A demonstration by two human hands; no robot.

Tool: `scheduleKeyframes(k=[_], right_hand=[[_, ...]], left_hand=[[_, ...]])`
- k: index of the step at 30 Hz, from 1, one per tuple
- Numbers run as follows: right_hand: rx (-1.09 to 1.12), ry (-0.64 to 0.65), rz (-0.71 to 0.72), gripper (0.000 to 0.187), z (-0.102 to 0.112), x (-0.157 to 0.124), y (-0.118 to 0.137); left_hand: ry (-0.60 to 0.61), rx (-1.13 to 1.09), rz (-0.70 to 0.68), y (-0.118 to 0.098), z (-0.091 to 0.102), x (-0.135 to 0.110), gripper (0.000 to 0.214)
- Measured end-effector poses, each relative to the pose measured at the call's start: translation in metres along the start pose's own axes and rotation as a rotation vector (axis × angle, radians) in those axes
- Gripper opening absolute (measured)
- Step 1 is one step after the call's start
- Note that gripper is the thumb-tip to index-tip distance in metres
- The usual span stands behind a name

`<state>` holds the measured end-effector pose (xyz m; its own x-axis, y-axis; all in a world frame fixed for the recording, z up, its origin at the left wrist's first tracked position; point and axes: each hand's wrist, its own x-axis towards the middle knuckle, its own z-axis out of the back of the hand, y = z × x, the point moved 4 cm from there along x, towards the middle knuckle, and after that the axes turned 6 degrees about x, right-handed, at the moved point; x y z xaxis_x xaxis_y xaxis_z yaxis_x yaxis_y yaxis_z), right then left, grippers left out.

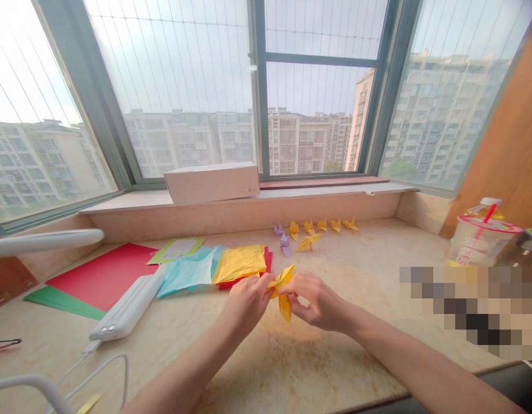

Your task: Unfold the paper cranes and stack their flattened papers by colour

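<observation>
Between my hands, above the countertop, is a yellow paper crane [285, 307] with its wings spread. My left hand [250, 293] pinches its left side, thumb and fingers pressed together. On its other side my right hand [315, 299] has its fingers curled at the paper, the index finger near the upper wing; the exact contact of the fingertips is hard to make out. Beyond the hands, a finished-looking yellow crane [308, 242] and a purple crane [284, 245] stand on the counter. Several more yellow cranes [322, 224] line up behind, beside another purple crane [278, 230].
Left of my hands lie stacked yellow paper [240, 263], light blue paper [191, 270], a red sheet [111, 273] and a white power bank [128, 307] with a cable. A white box [212, 183] sits on the sill. At right stands a plastic cup [477, 241] with a red straw.
</observation>
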<state>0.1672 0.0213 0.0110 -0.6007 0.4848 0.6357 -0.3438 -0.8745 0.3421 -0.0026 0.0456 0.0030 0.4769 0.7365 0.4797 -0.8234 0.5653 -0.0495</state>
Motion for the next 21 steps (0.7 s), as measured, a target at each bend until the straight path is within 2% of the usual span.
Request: scheduleKeyframes(k=[6, 11, 13, 21], right_hand=[[-0.001, -0.001, 0.04, 0.027, 0.001, -0.003, -0.007], [0.02, -0.223, -0.018, 0.035, 0.011, -0.007, -0.012], [0.015, -0.265, -0.047, 0.035, 0.013, -0.008, -0.012], [0.039, -0.218, -0.016, 0.03, 0.013, -0.004, -0.014]], left_hand=[[0.042, 0.024, -0.016, -0.003, 0.006, 0.001, 0.016], [0.072, -0.011, 0.033, 0.002, 0.011, 0.001, 0.021], [0.058, -0.038, 0.076, 0.006, 0.012, 0.001, 0.018], [-0.07, -0.259, 0.166, 0.009, 0.01, 0.0, 0.019]])
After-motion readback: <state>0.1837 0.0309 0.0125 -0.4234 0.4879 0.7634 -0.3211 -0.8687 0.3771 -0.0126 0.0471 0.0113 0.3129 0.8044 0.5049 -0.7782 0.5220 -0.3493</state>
